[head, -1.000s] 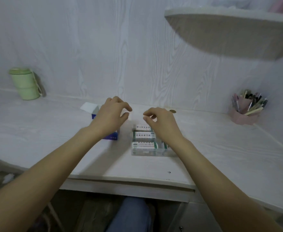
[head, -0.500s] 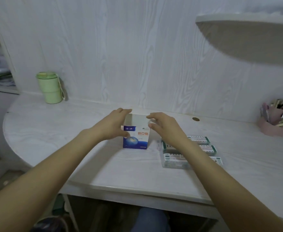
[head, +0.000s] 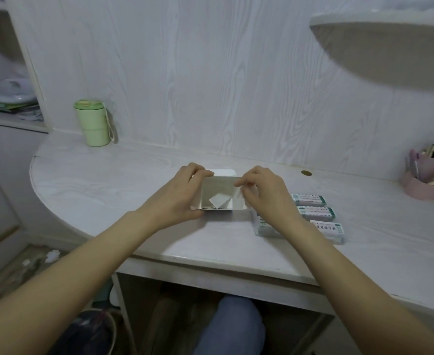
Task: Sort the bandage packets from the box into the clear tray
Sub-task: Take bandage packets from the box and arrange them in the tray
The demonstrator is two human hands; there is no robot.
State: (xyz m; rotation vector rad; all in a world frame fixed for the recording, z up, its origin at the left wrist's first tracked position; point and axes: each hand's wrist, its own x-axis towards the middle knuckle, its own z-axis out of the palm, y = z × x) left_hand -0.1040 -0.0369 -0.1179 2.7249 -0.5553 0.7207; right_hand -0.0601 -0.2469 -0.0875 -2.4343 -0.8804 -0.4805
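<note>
Head view: a box [head: 221, 193] sits on the white desk [head: 103, 185], its open mouth tipped toward the camera, its flap [head: 224, 172] folded back behind it. Inside, one pale square packet [head: 219, 200] lies tilted on a corner near the bottom; the rest of the inside is dim.

The left hand [head: 178, 198] grips the box's left side, fingers curled over the top edge and thumb low on the near corner. The right hand [head: 265, 194] is at the box's right edge, thumb and fingers curled and pinched at the upper right rim. I cannot tell whether they pinch the rim alone or a packet as well.

The clear tray [head: 262, 228] stands just right of the box, partly hidden under the right wrist. It holds rows of green-and-white packets [head: 315, 212].

A green cup [head: 92, 125] stands at the far left by the wall. A pink pen holder [head: 423, 183] stands at the far right. A blue-clad knee [head: 232, 326] shows under the desk.
</note>
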